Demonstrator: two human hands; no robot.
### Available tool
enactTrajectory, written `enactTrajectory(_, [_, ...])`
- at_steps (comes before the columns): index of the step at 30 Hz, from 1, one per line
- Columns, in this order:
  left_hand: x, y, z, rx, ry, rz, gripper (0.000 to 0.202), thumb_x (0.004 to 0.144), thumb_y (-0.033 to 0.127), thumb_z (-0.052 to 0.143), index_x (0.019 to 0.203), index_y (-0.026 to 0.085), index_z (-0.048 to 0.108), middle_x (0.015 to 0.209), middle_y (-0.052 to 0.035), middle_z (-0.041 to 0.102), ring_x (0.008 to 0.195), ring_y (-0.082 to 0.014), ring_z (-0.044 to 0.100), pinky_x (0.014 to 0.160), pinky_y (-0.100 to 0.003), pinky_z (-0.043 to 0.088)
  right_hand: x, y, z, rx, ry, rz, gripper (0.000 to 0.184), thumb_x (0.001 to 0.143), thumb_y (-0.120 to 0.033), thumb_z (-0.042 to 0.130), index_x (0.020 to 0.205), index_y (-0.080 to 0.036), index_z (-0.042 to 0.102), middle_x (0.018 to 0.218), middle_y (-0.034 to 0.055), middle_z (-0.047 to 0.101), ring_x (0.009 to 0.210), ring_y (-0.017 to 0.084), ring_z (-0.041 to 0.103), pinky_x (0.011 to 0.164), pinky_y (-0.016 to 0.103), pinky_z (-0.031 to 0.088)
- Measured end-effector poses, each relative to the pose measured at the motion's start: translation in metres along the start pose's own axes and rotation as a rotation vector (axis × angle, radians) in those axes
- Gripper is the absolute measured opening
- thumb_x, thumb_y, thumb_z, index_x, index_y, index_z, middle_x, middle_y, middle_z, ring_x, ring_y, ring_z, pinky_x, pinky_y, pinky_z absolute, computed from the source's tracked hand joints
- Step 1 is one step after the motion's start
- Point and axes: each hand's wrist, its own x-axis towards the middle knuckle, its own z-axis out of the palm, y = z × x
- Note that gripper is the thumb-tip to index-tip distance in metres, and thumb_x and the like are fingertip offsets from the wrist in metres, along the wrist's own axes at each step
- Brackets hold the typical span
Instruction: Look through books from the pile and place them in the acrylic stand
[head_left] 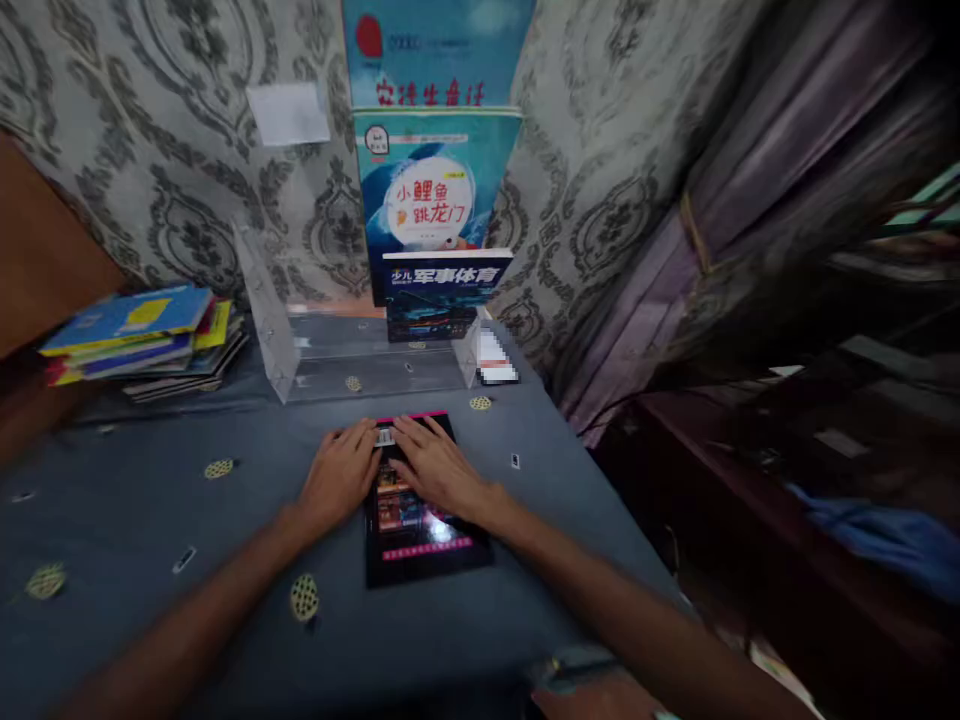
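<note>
A dark book (427, 563) with pink bands lies flat on the table, its barcode end away from me. My right hand (442, 470) rests palm down across the book's upper part, fingers outstretched. At the book's upper left edge lies my left hand (341, 472), fingers extended and touching the book near the barcode. Beyond both hands stands a clear acrylic rack (345, 375). A dark blue book (442, 295) leans upright in its right part, before a teal book (439, 180) and a taller blue book (442, 50) behind.
Several books are piled in a stack (150, 330) at the left back of the table (247, 520). A phone-like item (497, 355) lies beside the rack's right end. Patterned wallpaper backs the table; a tied curtain (652, 270) hangs at the right, past the table's edge.
</note>
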Motion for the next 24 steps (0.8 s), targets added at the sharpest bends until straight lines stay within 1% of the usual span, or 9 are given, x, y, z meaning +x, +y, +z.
enactTrajectory(4, [-0.001,0.001,-0.001,-0.014,-0.016,-0.012,0.028,0.100,0.021,0.040,0.120,0.013,0.058,0.128,-0.0148,0.066,0.118,-0.0271,0.062,0.096,-0.045,0.047,-0.007,0.009,0.002,-0.002,0.043,0.055,0.047,0.099,-0.033,0.049,0.139,-0.011,0.053,0.145,0.0190,0.053,0.141,0.027,0.044,0.118,0.051,0.032])
enactTrajectory(7, [-0.001,0.001,-0.001,-0.026,-0.025,-0.013,0.028,0.101,0.021,0.038,0.120,0.014,0.058,0.129,-0.0148,0.065,0.118,-0.0270,0.061,0.097,-0.045,0.047,-0.015,0.017,-0.002,-0.024,0.055,0.099,0.047,0.100,-0.035,0.047,0.139,-0.009,0.054,0.146,0.0197,0.053,0.140,0.027,0.046,0.119,0.052,0.031])
enactTrajectory(12, [0.000,0.002,-0.002,-0.045,-0.018,-0.016,0.029,0.101,0.022,0.037,0.118,0.016,0.060,0.129,-0.0143,0.065,0.118,-0.0269,0.061,0.097,-0.046,0.047,-0.027,0.026,-0.009,-0.033,0.069,0.168,0.047,0.101,-0.035,0.044,0.139,-0.009,0.054,0.146,0.0186,0.053,0.141,0.027,0.044,0.118,0.052,0.032])
enactTrajectory(16, [0.000,-0.001,-0.002,-0.025,-0.027,0.002,0.029,0.100,0.022,0.039,0.117,0.015,0.061,0.129,-0.0147,0.066,0.117,-0.0283,0.062,0.098,-0.049,0.046,-0.032,0.032,-0.006,-0.023,0.112,0.221,0.047,0.100,-0.035,0.044,0.139,-0.010,0.054,0.146,0.0184,0.053,0.140,0.028,0.045,0.117,0.053,0.033])
enactTrajectory(18, [0.001,-0.003,-0.001,-0.029,-0.030,0.035,0.031,0.098,0.019,0.039,0.121,0.015,0.060,0.130,-0.0148,0.065,0.118,-0.0283,0.062,0.103,-0.052,0.043,-0.033,0.033,-0.002,-0.008,0.136,0.229,0.048,0.099,-0.034,0.045,0.139,-0.009,0.054,0.146,0.0196,0.052,0.139,0.028,0.046,0.117,0.052,0.034])
enactTrajectory(19, [0.003,-0.003,0.000,-0.041,-0.034,0.063,0.034,0.097,0.016,0.039,0.123,0.014,0.060,0.132,-0.0147,0.064,0.119,-0.0275,0.061,0.105,-0.052,0.041,-0.032,0.034,-0.001,0.000,0.145,0.226,0.048,0.099,-0.034,0.046,0.139,-0.009,0.054,0.146,0.0202,0.052,0.139,0.029,0.046,0.117,0.052,0.035])
enactTrajectory(22, [0.014,-0.001,0.006,-0.104,-0.058,0.164,0.040,0.094,0.011,0.038,0.129,0.012,0.057,0.136,-0.0140,0.062,0.126,-0.0235,0.058,0.110,-0.046,0.041,-0.031,0.035,0.002,0.016,0.157,0.220,0.048,0.097,-0.033,0.049,0.139,-0.008,0.054,0.145,0.0214,0.053,0.138,0.029,0.047,0.117,0.050,0.037])
enactTrajectory(24, [0.025,0.004,0.012,-0.149,-0.082,0.213,0.041,0.095,0.014,0.038,0.132,0.012,0.056,0.138,-0.0134,0.061,0.130,-0.0220,0.056,0.110,-0.042,0.042,-0.031,0.036,0.003,0.021,0.161,0.221,0.048,0.097,-0.032,0.050,0.138,-0.008,0.055,0.145,0.0215,0.053,0.138,0.029,0.048,0.117,0.050,0.037])
